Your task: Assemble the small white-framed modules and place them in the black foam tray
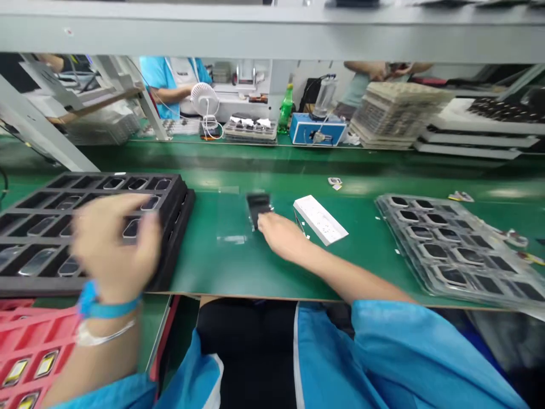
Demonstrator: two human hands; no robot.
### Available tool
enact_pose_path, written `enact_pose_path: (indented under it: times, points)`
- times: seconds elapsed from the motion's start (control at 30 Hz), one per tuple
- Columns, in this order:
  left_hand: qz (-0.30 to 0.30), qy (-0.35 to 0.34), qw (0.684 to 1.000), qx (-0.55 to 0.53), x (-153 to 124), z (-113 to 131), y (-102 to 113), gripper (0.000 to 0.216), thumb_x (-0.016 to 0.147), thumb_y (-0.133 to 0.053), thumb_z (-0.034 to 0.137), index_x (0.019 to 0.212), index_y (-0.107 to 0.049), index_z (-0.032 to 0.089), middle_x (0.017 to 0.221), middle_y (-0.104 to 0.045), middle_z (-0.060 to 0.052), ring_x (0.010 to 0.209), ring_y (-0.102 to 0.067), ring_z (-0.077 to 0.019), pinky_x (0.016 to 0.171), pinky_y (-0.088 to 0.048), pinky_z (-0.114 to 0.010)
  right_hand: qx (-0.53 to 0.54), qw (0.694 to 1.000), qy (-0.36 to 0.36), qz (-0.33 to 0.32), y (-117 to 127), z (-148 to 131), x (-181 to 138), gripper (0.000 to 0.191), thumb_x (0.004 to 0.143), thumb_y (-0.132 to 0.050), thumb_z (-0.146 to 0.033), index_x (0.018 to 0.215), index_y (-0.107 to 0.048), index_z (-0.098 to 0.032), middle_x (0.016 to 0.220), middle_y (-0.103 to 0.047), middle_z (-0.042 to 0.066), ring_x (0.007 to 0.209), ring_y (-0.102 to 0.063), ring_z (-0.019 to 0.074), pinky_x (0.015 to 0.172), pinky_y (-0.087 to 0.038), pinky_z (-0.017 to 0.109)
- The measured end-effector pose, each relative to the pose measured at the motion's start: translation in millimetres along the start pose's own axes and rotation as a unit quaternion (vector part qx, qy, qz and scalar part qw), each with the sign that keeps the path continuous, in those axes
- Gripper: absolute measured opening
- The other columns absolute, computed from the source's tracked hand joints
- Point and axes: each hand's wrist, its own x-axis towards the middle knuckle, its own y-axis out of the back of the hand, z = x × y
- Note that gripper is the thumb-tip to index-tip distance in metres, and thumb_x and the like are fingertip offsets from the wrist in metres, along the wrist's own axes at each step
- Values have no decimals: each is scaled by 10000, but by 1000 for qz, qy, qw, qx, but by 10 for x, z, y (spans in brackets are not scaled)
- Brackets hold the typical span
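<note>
My left hand (114, 244), blurred by motion, is over the right part of a black foam tray (68, 284). Its thumb and forefinger look apart, and I see nothing between them. Glass-fronted pieces with rounded corners, such as this one (38, 262), sit in several of the tray's compartments. Out on the green bench, my right hand (281, 234) has its fingers closed at the lower edge of a small dark rectangular block (257, 205). The block is blurred and its exact kind is unclear. To its right lies a white flat box (321, 220) with specks on top.
On the right rests a clear plastic tray (419, 267) of dark screen pieces. A red tray (46, 318) is at lower left. Along the back stand a blue box (315, 129), a green bottle (286, 108) and a white fan (205, 99). A shelf beam (272, 34) crosses above.
</note>
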Motion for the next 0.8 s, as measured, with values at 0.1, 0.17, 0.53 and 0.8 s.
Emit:
enact_pose_path:
  times: [0.1, 0.17, 0.53, 0.8]
  points:
    - [-273, -86, 956, -67, -115, 293, -774, 393, 865, -580, 317, 1240, -640, 217, 1206, -682, -108, 1151, -600, -285, 1036, -429, -438, 27, 996, 15, -81, -449, -34, -261, 201, 966, -442, -121, 1058, -620, -104, 1084, -675, 179, 1075, -635, 272, 918, -517, 407]
    - [-435, -74, 894, -71, -154, 406, -1290, 533, 842, -618, 351, 1351, -570, 201, 1411, -558, -156, 1337, -474, -347, 1114, -347, -492, 36, 994, 37, -93, -460, -59, -361, 194, 961, -482, -147, 1072, -633, -97, 1149, -666, 195, 1172, -598, 295, 976, -493, 447]
    - [-577, -17, 817, 5, -467, 297, -1969, 689, 902, -513, 537, 1515, -365, 260, 1630, -187, -127, 1515, -82, -384, 1160, -92, -660, 123, 931, -338, 68, 293, 1908, 234, 250, 863, -662, -273, 1097, -668, -186, 1177, -680, 108, 1114, -632, 240, 1029, -454, 404]
    - [-594, -61, 800, 53, -415, 319, -1919, 728, 897, -549, 531, 1525, -337, 231, 1630, -193, -109, 1517, -105, -361, 1165, -125, -673, 70, 846, -523, 80, -42, 2819, 433, 358, 749, -725, -210, 1046, -622, -38, 1130, -609, 293, 1117, -571, 341, 959, -435, 488]
